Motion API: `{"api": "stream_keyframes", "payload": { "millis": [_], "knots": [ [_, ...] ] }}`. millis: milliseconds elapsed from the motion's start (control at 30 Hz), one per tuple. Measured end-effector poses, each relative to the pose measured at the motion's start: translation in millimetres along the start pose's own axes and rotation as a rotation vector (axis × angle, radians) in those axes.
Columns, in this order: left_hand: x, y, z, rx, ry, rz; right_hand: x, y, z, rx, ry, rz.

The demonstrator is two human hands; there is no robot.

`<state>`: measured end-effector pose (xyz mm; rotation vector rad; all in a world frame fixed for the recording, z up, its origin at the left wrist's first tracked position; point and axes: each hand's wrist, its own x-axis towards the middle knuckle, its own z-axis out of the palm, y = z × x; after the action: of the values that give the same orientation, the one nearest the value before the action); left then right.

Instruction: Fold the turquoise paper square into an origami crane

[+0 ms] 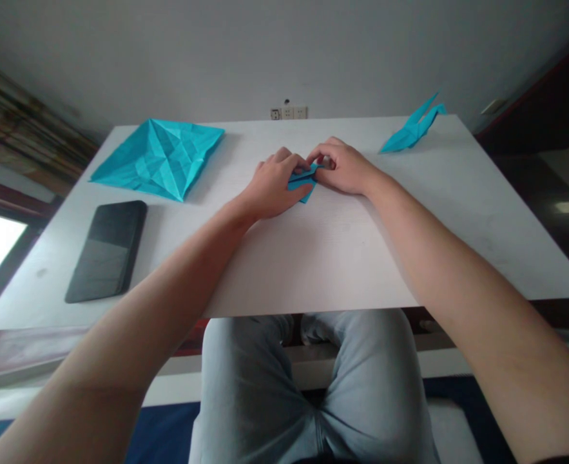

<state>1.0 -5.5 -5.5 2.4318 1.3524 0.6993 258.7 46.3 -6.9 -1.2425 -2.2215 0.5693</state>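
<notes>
Pinching folded, pointed blue paper (pixel 299 183)

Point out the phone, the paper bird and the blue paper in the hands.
Phone (pixel 104 254): head view, middle of its dark screen.
Paper bird (pixel 410 134): head view, on its body.
Held blue paper (pixel 300 183): head view, on its visible folded part.

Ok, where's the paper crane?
In the head view, the paper crane sits near the far right corner of the white table, right of the right hand.
</notes>
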Motion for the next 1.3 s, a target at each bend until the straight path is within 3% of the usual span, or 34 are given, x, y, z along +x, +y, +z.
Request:
{"api": "stream_keyframes", "payload": {
  "millis": [1300],
  "knots": [
    [0.1, 1.4, 0.6, 0.017, 0.005, 0.001, 1.6, 1.8, 3.6, -0.016, 0.022, -0.002]
  ]
}}
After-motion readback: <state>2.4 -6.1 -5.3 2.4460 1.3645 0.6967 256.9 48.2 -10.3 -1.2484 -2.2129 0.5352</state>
